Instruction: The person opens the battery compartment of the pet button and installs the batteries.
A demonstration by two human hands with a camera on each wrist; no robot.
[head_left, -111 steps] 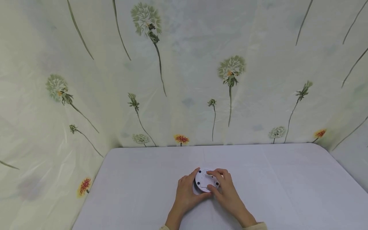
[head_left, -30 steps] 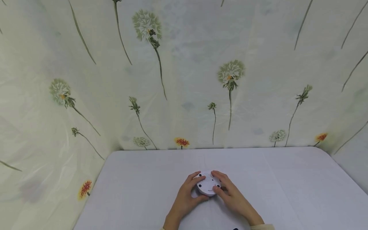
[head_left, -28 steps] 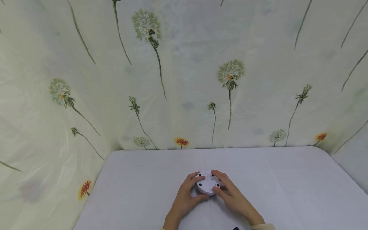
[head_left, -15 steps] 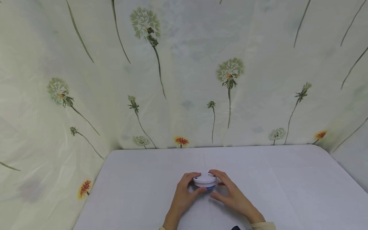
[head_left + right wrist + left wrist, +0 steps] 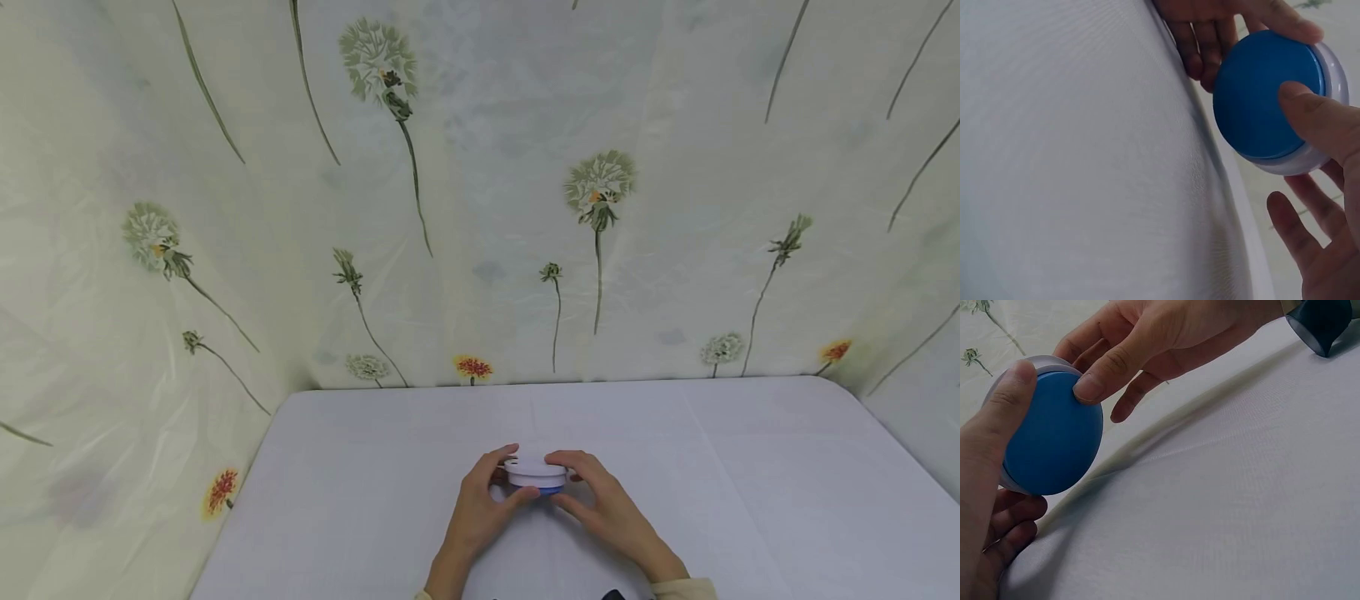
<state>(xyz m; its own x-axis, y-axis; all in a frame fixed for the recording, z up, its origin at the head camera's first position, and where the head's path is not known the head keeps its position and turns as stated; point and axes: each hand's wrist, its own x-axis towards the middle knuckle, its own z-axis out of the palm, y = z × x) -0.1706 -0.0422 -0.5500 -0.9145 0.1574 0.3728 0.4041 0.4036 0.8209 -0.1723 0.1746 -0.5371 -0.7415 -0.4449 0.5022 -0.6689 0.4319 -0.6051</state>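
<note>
Both hands hold a round white device point(image 5: 536, 472) with a blue face, raised over the table. In the head view its white side faces me, and a strip of blue shows below. My left hand point(image 5: 476, 510) grips its left side, thumb at the lower edge. My right hand point(image 5: 611, 510) grips the right side with fingertips over the top and thumb below. The left wrist view shows both thumbs pressing the smooth blue face point(image 5: 1057, 437). From the right wrist view, the same blue face point(image 5: 1260, 94) has a white rim point(image 5: 1333, 72) around it.
A table point(image 5: 360, 483) under a white cloth spreads around the hands. Behind and to the left hangs a pale curtain point(image 5: 480, 208) printed with dandelions. A dark wrist-worn piece point(image 5: 1319, 325) sits on the right wrist.
The device's underside, with black feet and small holes, faced up earlier; it has since tipped so its side and blue face show. The right thumb left the underside and now presses the blue face.
</note>
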